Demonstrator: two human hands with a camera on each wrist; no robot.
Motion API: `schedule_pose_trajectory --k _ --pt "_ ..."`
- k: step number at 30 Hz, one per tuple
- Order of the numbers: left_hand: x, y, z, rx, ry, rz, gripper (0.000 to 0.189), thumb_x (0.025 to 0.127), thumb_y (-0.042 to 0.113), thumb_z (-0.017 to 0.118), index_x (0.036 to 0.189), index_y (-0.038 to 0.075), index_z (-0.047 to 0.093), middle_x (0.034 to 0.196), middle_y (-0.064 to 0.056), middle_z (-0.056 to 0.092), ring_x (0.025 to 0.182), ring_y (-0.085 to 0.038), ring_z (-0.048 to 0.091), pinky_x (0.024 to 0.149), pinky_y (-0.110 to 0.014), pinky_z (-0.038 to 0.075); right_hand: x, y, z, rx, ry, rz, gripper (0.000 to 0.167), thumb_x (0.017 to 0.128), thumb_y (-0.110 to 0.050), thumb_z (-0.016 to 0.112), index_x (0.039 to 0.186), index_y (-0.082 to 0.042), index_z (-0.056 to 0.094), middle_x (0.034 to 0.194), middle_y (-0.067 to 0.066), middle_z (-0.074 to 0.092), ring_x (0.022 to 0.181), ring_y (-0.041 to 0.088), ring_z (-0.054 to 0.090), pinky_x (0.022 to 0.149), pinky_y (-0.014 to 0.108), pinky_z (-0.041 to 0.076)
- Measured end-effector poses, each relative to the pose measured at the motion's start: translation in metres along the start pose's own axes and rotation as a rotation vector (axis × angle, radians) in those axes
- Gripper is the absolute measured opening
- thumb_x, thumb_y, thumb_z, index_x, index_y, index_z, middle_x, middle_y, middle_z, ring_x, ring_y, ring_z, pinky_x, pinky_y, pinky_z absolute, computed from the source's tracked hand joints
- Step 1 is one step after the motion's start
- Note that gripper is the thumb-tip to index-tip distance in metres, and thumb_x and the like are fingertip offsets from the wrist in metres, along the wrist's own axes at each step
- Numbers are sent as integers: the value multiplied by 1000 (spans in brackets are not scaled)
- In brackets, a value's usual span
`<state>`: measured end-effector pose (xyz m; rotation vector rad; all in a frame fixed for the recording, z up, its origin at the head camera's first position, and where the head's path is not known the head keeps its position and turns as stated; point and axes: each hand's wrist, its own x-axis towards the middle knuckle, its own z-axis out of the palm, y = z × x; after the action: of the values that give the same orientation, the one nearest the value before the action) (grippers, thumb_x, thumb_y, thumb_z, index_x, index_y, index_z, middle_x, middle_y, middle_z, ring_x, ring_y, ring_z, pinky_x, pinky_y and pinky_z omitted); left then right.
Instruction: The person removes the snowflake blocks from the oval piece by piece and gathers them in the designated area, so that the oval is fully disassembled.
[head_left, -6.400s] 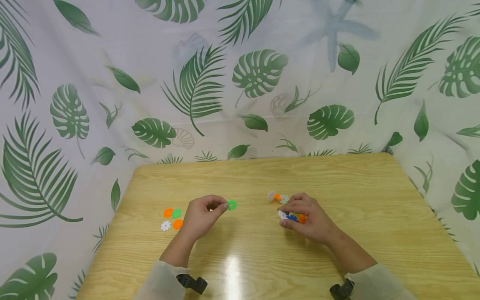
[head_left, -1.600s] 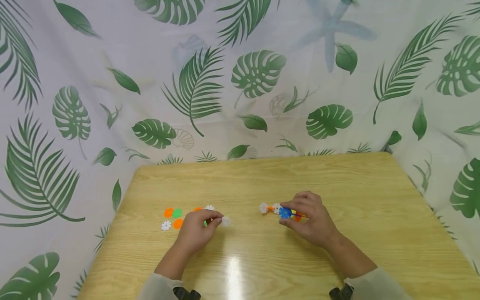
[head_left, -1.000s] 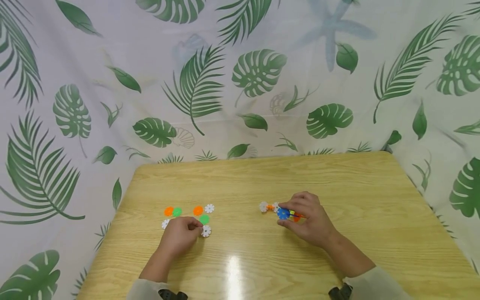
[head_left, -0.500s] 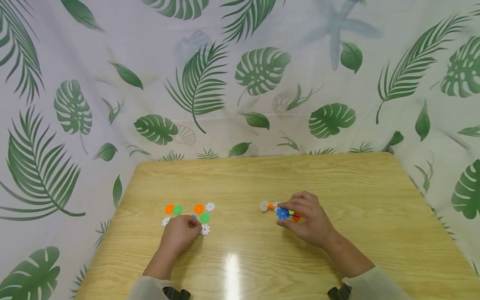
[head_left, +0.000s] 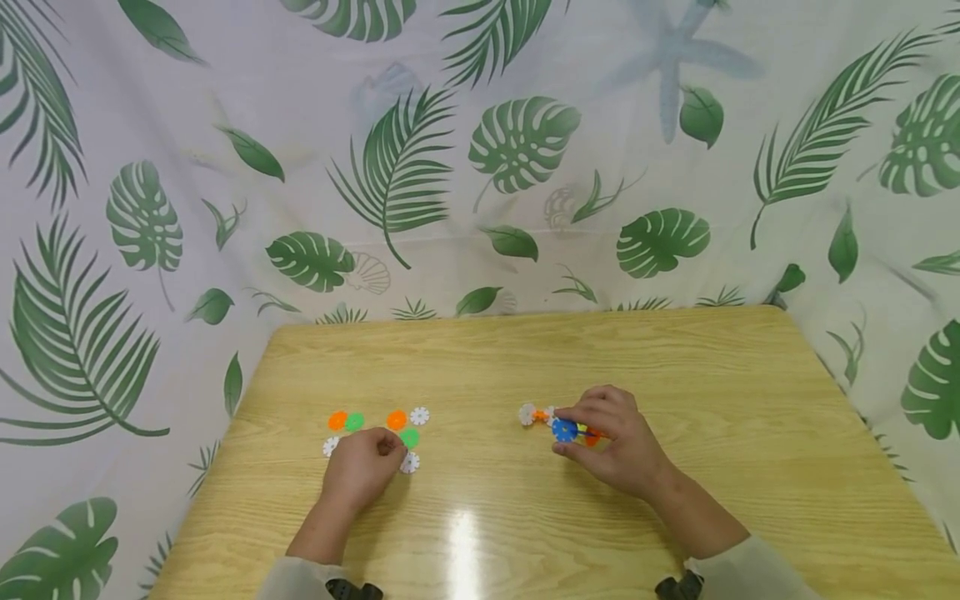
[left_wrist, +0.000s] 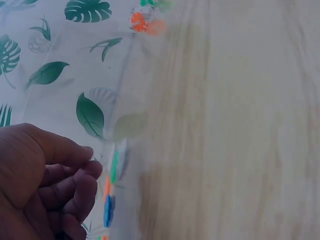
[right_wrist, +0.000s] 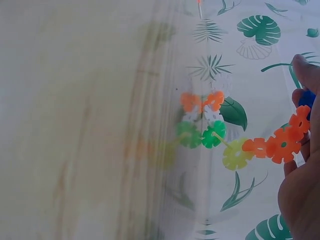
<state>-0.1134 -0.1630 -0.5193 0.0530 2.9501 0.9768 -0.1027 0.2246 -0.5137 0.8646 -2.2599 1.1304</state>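
1. The grip of the right hand point(head_left: 618, 437) is closed on a blue notched disc point(head_left: 565, 430), with the thumb below it and the fingers above.
2. A linked chain point(right_wrist: 284, 145) extends from this grip beside the blue notched disc: orange pieces nearest the hand, then yellow, green, white and orange ones. Its far end shows just left of the blue notched disc and slightly beyond it.
3. Well to the left of the blue notched disc is the left hand point(head_left: 363, 462), fingers curled and fingertips near the thumb; whether its grip pinches anything, I cannot tell.
4. At those fingertips, also left of the blue notched disc, lie a green disc point(head_left: 408, 437) and a white disc point(head_left: 409, 463).
5. Farther from the person, on that same side, an orange disc point(head_left: 397, 420) sits next to a pale disc point(head_left: 420, 415).
6. Farthest left of the blue notched disc are an orange-and-green pair point(head_left: 338, 421) and a partly hidden white piece point(head_left: 331, 447).
7. The wood-grain tabletop point(head_left: 480, 358) spreads around the blue notched disc; leaf-print cloth point(head_left: 300, 108) hangs behind.
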Motion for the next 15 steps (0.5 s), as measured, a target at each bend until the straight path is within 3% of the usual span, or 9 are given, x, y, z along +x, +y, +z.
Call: schedule_pose_trajectory --k 4,9,15 --pt "0 13 3 -88 15 46 11 95 26 73 92 17 78 76 10 69 66 -10 60 64 -32 52 -1 0 0 -1 -10 6 45 70 -12 96 112 -11 80 97 -10 74 104 20 55 97 54 33" --pt "1 32 12 -168 6 113 8 97 28 74 94 22 79 81 14 70 74 -9 63 68 -32 54 -1 0 1 6 -37 19 44 71 -16 96 112 -13 80 99 -12 73 105 19 55 99 53 32" --pt "3 57 21 -261 -70 233 11 99 30 73 99 21 79 86 16 71 80 -10 64 70 -32 55 0 -2 4 23 -46 19 44 71 -16 96 112 -13 80 99 -10 73 105 19 55 98 53 33"
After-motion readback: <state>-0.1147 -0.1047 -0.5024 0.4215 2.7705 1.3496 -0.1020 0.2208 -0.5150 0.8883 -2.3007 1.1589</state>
